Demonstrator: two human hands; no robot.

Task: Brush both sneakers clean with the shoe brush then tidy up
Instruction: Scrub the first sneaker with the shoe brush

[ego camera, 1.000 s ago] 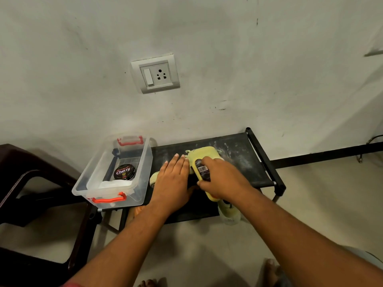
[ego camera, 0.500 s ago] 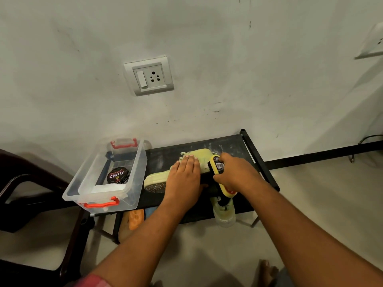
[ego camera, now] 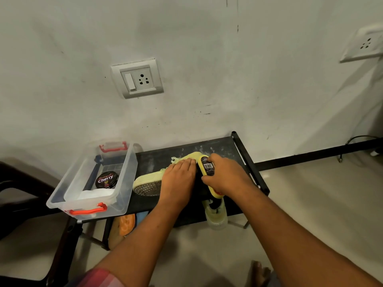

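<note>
A pale yellow sneaker (ego camera: 148,180) lies on its side on the black rack (ego camera: 244,151), sole towards me. My left hand (ego camera: 178,179) presses flat on it with straight fingers. My right hand (ego camera: 224,177) grips a yellow shoe brush (ego camera: 207,165) with a barcode label and holds it against the sneaker's right part. The second sneaker (ego camera: 215,214) is on the level below the rack's front edge, partly hidden by my right arm.
A clear plastic box (ego camera: 124,172) with red handles stands at the rack's left end; it holds a black Cherry polish tin (ego camera: 106,179) and a white cloth (ego camera: 95,193). A dark chair (ego camera: 24,204) is left. An orange item (ego camera: 126,223) lies under the rack. The wall is close behind.
The sneaker has been turned so its sole shows at the left. My left hand shifted right over it, and my right hand moved the brush along the shoe.
</note>
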